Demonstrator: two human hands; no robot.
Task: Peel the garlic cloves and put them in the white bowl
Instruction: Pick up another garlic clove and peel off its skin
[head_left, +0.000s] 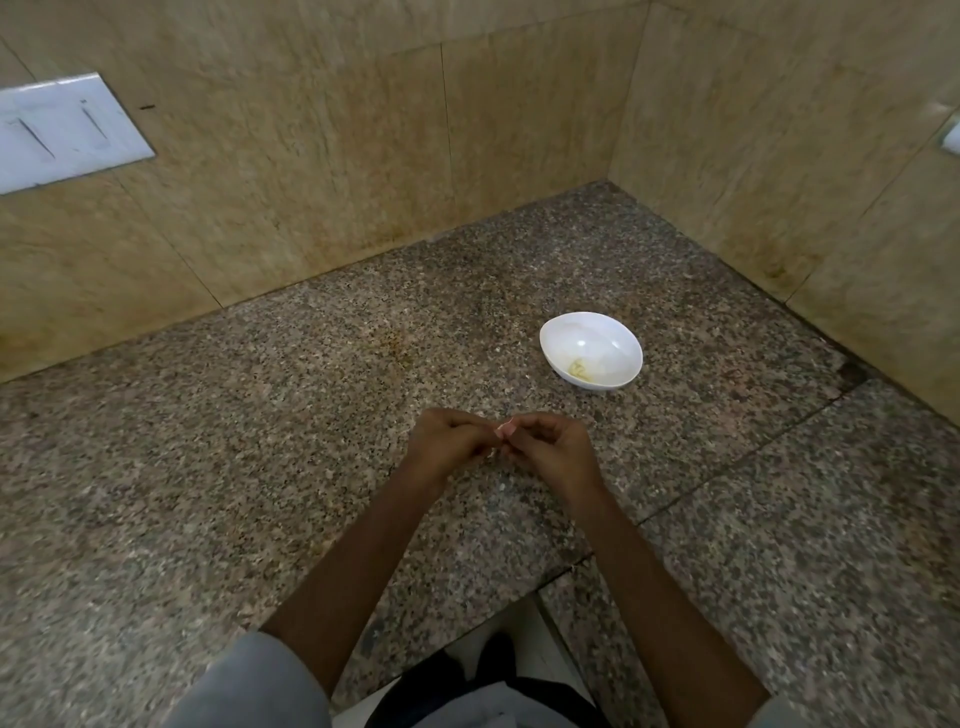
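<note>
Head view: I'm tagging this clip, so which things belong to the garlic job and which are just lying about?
Job: left hand, right hand, the small pale garlic clove pinched between their fingers, white bowl, peeled garlic in it.
Lying about: wall switch plate, pale scrap on the granite counter.

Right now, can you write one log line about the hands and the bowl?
step: peeling | left hand: pinches clove | right hand: pinches same clove | bowl: on counter, past hands, pale bits inside
</note>
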